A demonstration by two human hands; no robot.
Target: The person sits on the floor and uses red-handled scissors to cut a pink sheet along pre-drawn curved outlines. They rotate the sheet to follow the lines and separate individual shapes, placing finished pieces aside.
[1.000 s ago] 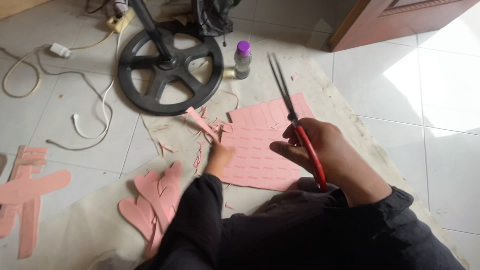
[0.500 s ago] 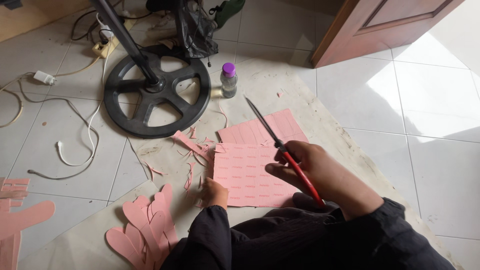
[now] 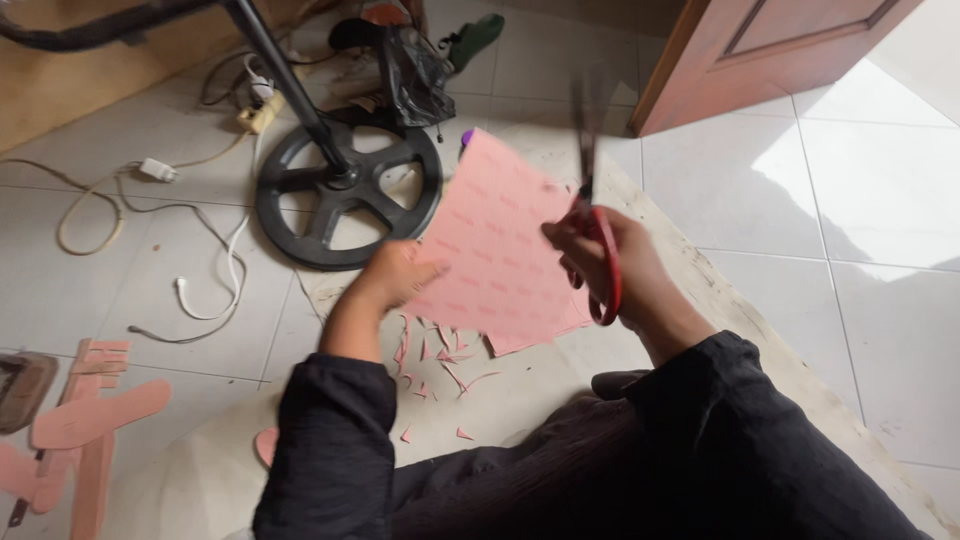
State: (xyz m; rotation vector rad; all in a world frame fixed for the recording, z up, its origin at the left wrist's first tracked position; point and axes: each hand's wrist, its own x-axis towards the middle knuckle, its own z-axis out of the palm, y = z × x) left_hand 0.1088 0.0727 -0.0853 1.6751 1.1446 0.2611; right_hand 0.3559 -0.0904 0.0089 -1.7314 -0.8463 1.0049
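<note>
A pink sheet [image 3: 495, 250] is lifted off the floor between both hands. The left hand [image 3: 395, 275] grips its left edge, fingers closed on it. The right hand [image 3: 610, 255], just beside its right edge, is closed around red-handled scissors [image 3: 592, 215], blades pointing up and blurred. Pink scraps [image 3: 440, 365] lie below the hands.
</note>
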